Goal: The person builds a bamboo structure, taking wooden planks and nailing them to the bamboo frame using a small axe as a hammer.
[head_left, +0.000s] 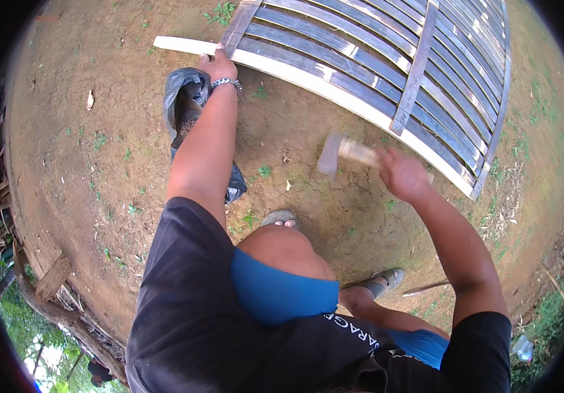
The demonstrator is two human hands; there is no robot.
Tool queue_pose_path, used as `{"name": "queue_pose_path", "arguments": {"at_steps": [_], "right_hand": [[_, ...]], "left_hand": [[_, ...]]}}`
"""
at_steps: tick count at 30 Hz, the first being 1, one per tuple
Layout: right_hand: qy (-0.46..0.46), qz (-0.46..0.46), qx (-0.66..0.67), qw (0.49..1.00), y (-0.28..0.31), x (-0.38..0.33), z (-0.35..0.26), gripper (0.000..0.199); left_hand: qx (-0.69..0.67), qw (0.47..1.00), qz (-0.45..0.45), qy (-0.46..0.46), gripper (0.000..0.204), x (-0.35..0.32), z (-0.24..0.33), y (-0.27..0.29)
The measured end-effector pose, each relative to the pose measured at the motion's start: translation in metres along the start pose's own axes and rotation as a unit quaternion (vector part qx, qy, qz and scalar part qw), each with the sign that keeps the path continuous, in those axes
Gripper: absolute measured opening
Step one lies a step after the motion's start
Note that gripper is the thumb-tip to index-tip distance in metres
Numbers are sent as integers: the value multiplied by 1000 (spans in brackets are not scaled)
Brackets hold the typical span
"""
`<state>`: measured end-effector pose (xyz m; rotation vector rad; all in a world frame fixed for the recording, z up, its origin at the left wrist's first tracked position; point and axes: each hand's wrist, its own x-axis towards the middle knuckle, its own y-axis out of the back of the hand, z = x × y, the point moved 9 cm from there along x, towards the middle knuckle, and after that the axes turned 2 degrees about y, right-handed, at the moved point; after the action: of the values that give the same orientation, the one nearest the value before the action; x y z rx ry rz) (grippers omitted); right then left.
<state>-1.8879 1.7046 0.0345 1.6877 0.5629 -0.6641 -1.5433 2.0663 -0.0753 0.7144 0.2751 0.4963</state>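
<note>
Pressing my left hand (218, 65) on the slat panel (387, 72); my right hand (401, 175) grips a blurred hammer (344, 152).

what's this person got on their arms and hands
Both forearms are bare. The left hand has a silver metal bracelet at the wrist and no glove. The right hand is bare too. Short black sleeves cover the upper arms.

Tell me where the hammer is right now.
In the head view, the hammer is raised in the right hand, right of centre, above bare dirt just below the slatted bamboo panel.
</note>
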Motion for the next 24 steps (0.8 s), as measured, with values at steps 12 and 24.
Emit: {"name": "queue_pose_path", "arguments": {"at_steps": [12, 24], "right_hand": [[-109, 71, 87, 988, -29, -38, 39, 57], [-140, 89, 195, 967, -121, -136, 40, 58]], "left_hand": [[-7, 999, -43, -23, 71, -2, 10, 0], [-33, 841, -523, -130, 64, -207, 64, 55]]}}
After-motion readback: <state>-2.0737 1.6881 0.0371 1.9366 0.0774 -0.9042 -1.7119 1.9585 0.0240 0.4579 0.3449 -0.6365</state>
